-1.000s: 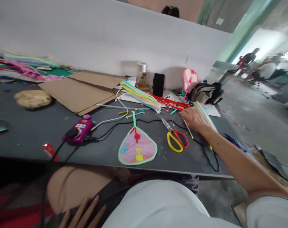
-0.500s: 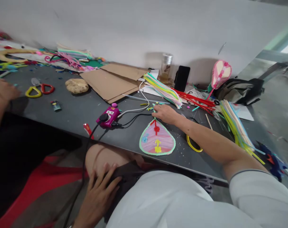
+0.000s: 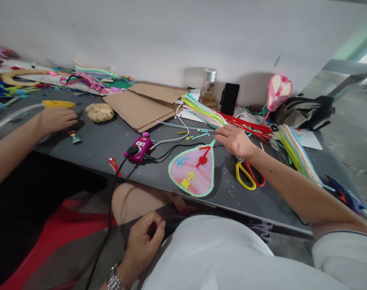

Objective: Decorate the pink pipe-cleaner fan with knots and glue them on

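- The right hand [image 3: 234, 141] held the fan-shaped piece [image 3: 193, 171] by its green handle [image 3: 213, 142]; the fingers were narrowed around the handle and hid its far end.
- This hold was probably chosen because the handle was the slimmest part, leaving the decorated face uncovered.
- The pink face extended below and to the left of the right fingers, its red, blue and yellow ornaments turned upward, presumably to spare them from pressure.
- A shadow beside the right rim suggested that this edge stood off the surface [image 3: 159, 177]; whether the lower rim touched could not be told.
- The right forearm reached in from the right, extended, with the back of the hand uppermost.
- The scissors [image 3: 249, 174] lay just below and to the right of these fingers, loops toward the person, presumably within easy reach.
- The multicoloured strips [image 3: 204, 112] and red strips [image 3: 246, 125] lay beyond the right fingers, likely set back for working room.
- The left hand [image 3: 144, 240] rested at the lap, loosely curled, with a gap between thumb and forefinger and nothing visible in it.
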`<state>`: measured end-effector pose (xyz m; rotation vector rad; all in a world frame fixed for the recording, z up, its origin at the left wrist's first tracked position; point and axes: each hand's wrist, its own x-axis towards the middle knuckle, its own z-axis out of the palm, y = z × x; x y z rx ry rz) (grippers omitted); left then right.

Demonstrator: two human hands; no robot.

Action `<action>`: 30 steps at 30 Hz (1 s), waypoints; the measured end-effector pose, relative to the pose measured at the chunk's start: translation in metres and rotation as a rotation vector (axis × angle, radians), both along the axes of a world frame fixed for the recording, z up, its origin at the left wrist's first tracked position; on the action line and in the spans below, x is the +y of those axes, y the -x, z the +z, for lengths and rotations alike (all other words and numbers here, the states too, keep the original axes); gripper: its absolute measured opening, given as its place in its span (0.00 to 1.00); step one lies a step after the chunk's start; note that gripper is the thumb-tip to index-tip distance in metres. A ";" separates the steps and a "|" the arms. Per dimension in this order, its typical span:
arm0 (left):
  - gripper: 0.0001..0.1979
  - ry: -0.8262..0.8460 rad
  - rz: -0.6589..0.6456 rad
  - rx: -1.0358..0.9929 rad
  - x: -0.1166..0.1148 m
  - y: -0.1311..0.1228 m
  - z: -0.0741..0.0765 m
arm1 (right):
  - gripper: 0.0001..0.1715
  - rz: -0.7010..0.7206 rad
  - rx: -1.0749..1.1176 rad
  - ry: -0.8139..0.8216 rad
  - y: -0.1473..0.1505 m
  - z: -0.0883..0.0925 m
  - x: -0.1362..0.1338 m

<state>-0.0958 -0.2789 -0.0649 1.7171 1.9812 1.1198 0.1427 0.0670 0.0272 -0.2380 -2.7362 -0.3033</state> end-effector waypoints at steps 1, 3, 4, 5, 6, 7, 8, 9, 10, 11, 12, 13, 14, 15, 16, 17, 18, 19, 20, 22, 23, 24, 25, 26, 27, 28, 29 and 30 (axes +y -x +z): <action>0.14 0.027 0.012 -0.043 0.003 -0.006 0.004 | 0.20 -0.070 0.042 0.030 -0.007 0.001 -0.006; 0.14 0.024 0.040 -0.141 0.015 -0.019 0.013 | 0.20 -0.211 0.131 0.099 -0.017 0.001 -0.021; 0.14 0.002 0.059 -0.202 0.024 -0.025 0.018 | 0.18 -0.257 0.178 0.142 -0.019 0.000 -0.030; 0.13 -0.025 0.080 -0.274 0.035 -0.031 0.022 | 0.15 -0.290 0.226 0.192 -0.020 -0.001 -0.040; 0.11 -0.057 0.095 -0.357 0.047 -0.037 0.027 | 0.13 -0.312 0.276 0.245 -0.020 -0.003 -0.051; 0.09 -0.070 0.098 -0.446 0.061 -0.043 0.032 | 0.11 -0.330 0.339 0.303 -0.018 -0.005 -0.062; 0.07 -0.084 0.103 -0.524 0.075 -0.049 0.037 | 0.09 -0.347 0.405 0.370 -0.015 -0.008 -0.073; 0.08 -0.075 0.101 -0.589 0.089 -0.055 0.041 | 0.07 -0.366 0.475 0.444 -0.011 -0.010 -0.085; 0.09 -0.075 0.095 -0.650 0.102 -0.062 0.045 | 0.06 -0.380 0.529 0.530 -0.007 -0.012 -0.096; 0.12 -0.096 0.092 -0.720 0.114 -0.069 0.048 | 0.05 -0.397 0.582 0.616 -0.002 -0.014 -0.107; 0.14 -0.105 0.083 -0.779 0.125 -0.076 0.050 | 0.05 -0.413 0.628 0.696 0.002 -0.017 -0.117; 0.15 -0.099 0.065 -0.814 0.133 -0.082 0.051 | 0.05 -0.425 0.663 0.769 0.006 -0.019 -0.126; 0.16 -0.097 0.037 -0.837 0.138 -0.088 0.052 | 0.05 -0.434 0.692 0.828 0.010 -0.021 -0.134; 0.16 -0.101 0.011 -0.851 0.142 -0.093 0.052 | 0.06 -0.441 0.718 0.877 0.014 -0.024 -0.140; 0.15 -0.106 -0.011 -0.858 0.144 -0.097 0.052 | 0.05 -0.446 0.740 0.918 0.017 -0.026 -0.146; 0.15 -0.118 -0.021 -0.864 0.144 -0.100 0.051 | 0.05 -0.450 0.760 0.952 0.020 -0.029 -0.150; 0.14 -0.131 -0.020 -0.868 0.144 -0.101 0.050 | 0.05 -0.452 0.778 0.979 0.023 -0.032 -0.154; 0.13 -0.139 -0.010 -0.868 0.143 -0.101 0.050 | 0.04 -0.451 0.790 1.003 0.025 -0.035 -0.157; 0.12 -0.141 0.003 -0.863 0.142 -0.101 0.049 | 0.04 -0.447 0.798 1.025 0.027 -0.039 -0.159; 0.10 -0.134 0.027 -0.841 0.141 -0.096 0.048 | 0.03 -0.422 0.791 1.076 0.029 -0.045 -0.162; 0.10 -0.127 0.034 -0.831 0.141 -0.093 0.048 | 0.03 -0.409 0.775 1.104 0.029 -0.048 -0.163; 0.10 -0.119 0.038 -0.823 0.141 -0.090 0.048 | 0.04 -0.398 0.757 1.128 0.029 -0.050 -0.164; 0.11 -0.115 0.044 -0.821 0.141 -0.087 0.048 | 0.04 -0.391 0.739 1.139 0.028 -0.051 -0.165; 0.11 -0.112 0.049 -0.823 0.142 -0.083 0.048 | 0.04 -0.389 0.724 1.127 0.026 -0.051 -0.166; 0.11 -0.108 0.051 -0.829 0.142 -0.080 0.048 | 0.04 -0.391 0.718 1.092 0.024 -0.050 -0.166; 0.11 -0.102 0.052 -0.837 0.142 -0.077 0.049 | 0.05 -0.391 0.719 1.038 0.022 -0.047 -0.167; 0.12 -0.096 0.053 -0.846 0.142 -0.075 0.049 | 0.05 -0.385 0.721 0.972 0.020 -0.044 -0.167; 0.12 -0.090 0.053 -0.855 0.141 -0.073 0.050 | 0.05 -0.370 0.718 0.900 0.019 -0.039 -0.167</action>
